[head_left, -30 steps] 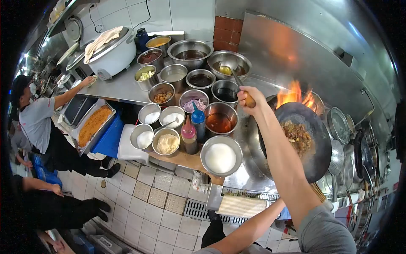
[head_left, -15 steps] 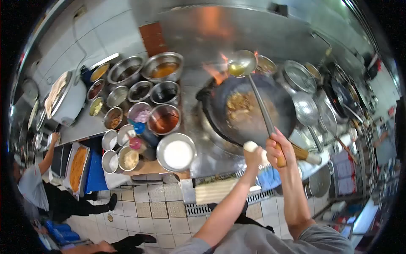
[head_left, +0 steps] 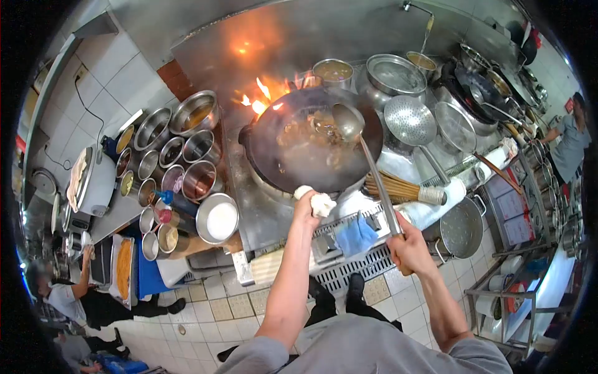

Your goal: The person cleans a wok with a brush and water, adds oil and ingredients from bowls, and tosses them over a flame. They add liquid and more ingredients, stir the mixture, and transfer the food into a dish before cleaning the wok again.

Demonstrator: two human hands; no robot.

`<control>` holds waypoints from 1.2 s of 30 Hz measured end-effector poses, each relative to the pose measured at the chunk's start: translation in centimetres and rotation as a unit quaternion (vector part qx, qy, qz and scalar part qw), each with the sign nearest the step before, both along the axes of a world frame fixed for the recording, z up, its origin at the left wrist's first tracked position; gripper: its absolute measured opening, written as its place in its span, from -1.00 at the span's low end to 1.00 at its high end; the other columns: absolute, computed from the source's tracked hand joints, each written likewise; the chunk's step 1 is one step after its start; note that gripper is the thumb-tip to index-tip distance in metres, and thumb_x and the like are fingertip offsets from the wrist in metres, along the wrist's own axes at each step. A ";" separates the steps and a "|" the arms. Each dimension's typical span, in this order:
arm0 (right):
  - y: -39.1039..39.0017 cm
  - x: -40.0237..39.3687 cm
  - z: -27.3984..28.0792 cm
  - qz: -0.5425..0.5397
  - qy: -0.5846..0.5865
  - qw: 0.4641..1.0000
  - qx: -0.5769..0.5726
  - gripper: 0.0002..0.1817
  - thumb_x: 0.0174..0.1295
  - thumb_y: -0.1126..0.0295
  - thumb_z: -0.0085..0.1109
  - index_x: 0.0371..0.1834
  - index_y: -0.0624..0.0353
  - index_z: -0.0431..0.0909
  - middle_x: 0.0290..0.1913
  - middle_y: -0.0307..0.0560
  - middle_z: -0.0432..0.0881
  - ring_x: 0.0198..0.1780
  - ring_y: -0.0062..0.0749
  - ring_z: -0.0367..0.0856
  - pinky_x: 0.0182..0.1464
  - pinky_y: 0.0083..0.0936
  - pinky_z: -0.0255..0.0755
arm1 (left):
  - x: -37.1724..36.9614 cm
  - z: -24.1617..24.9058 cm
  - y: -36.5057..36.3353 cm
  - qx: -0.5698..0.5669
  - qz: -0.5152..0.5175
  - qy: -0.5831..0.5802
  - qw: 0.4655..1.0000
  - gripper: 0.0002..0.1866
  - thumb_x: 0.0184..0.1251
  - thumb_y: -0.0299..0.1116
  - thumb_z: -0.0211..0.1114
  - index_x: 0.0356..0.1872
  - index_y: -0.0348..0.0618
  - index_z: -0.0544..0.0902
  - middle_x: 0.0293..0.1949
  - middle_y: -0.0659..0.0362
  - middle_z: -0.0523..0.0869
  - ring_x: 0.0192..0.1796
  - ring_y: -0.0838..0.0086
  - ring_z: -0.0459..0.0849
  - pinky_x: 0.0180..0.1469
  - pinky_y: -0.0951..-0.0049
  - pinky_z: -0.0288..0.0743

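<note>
My left hand is closed round a white cloth at the near rim of a dark wok. Browned pieces of food lie in steaming liquid inside the wok. In my right hand is the handle of a long metal ladle, its bowl over the right part of the food. Whether the ladle touches the food cannot be made out. Flames rise behind the wok's far left rim.
Metal bowls of sauces and a bowl of white powder stand left. A perforated skimmer, a bamboo brush and a pot are right. People are at far left and far right.
The ladle has come down from above the wok's far rim to the food. Flames have grown. The view has shifted, and my hands are farther apart.
</note>
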State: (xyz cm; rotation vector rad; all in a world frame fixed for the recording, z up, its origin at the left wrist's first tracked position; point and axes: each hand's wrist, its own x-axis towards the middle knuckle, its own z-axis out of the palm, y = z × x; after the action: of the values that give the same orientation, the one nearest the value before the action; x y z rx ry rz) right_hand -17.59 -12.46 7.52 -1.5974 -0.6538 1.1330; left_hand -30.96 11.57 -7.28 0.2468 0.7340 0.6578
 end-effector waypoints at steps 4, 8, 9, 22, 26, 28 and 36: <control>-6.1 2.6 6.7 0.081 -0.072 0.990 -0.085 -0.30 0.11 0.58 0.03 0.39 0.20 0.10 -0.66 -0.32 0.35 -0.75 -0.68 0.28 -0.75 -0.64 0.17 | -0.6 4.1 -6.0 -0.003 0.084 0.040 0.996 -0.93 0.13 -0.48 0.11 -0.35 -0.16 0.45 -0.45 0.08 0.59 -0.39 0.28 0.64 -0.31 0.23 0.62; -8.0 4.6 8.7 0.190 -0.078 0.965 -0.165 -0.33 0.12 0.52 0.07 0.37 0.22 0.14 -0.66 -0.26 0.39 -0.72 -0.68 0.34 -0.72 -0.62 0.21 | -0.9 6.6 -9.0 0.008 0.084 0.046 0.995 -0.94 0.26 -0.42 0.03 -0.35 -0.14 0.46 -0.43 0.10 0.58 -0.35 0.29 0.63 -0.26 0.22 0.60; -7.6 5.1 8.9 0.219 -0.137 0.951 -0.171 -0.34 0.12 0.49 0.09 0.36 0.22 0.17 -0.67 -0.22 0.40 -0.70 -0.66 0.37 -0.70 -0.59 0.25 | -0.2 6.4 -8.1 0.015 0.101 0.043 0.994 -0.94 0.26 -0.41 0.05 -0.37 -0.14 0.45 -0.47 0.10 0.58 -0.38 0.29 0.64 -0.29 0.23 0.60; -4.9 7.2 5.8 0.224 -0.327 0.918 -0.006 -0.35 0.07 0.49 0.10 0.31 0.22 0.21 -0.56 0.21 0.52 -0.52 0.01 0.56 -0.36 -0.30 0.42 | -2.5 3.8 -14.0 -0.038 0.100 0.075 0.991 -0.83 0.05 -0.47 0.13 -0.30 -0.23 0.45 -0.38 0.03 0.63 -0.40 0.25 0.66 -0.39 0.27 0.63; -7.9 8.4 12.5 0.293 -0.209 0.919 -0.161 -0.33 0.09 0.49 0.14 0.34 0.20 0.19 -0.63 0.02 0.42 -0.58 -0.41 0.49 -0.42 -0.45 0.39 | -1.1 6.6 -11.7 -0.030 0.102 0.076 0.991 -0.96 0.12 -0.47 0.10 -0.39 -0.15 0.46 -0.43 0.07 0.62 -0.40 0.28 0.65 -0.35 0.24 0.61; -8.1 9.4 12.9 0.297 -0.139 0.916 -0.230 -0.32 0.09 0.49 0.15 0.35 0.20 0.18 -0.63 -0.04 0.40 -0.56 -0.53 0.46 -0.42 -0.49 0.39 | -1.2 9.1 -12.9 0.000 0.097 0.048 0.994 -0.96 0.15 -0.48 0.08 -0.38 -0.13 0.46 -0.46 0.09 0.59 -0.38 0.28 0.64 -0.33 0.22 0.61; -3.1 8.7 4.8 0.318 -0.444 0.832 -0.098 -0.35 0.07 0.47 0.02 0.31 0.26 0.15 -0.49 0.28 0.56 -0.41 0.17 0.55 -0.27 -0.11 0.42 | 0.2 0.8 -11.4 0.023 0.097 0.071 0.992 -0.88 0.15 -0.51 0.08 -0.27 -0.20 0.43 -0.40 0.05 0.62 -0.37 0.26 0.67 -0.34 0.24 0.62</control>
State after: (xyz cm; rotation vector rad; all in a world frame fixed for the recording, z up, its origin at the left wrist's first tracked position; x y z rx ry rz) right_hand -8.92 -15.54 12.36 -2.1556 -1.8394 0.8528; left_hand -30.79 0.12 -6.45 0.2680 0.8883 0.8490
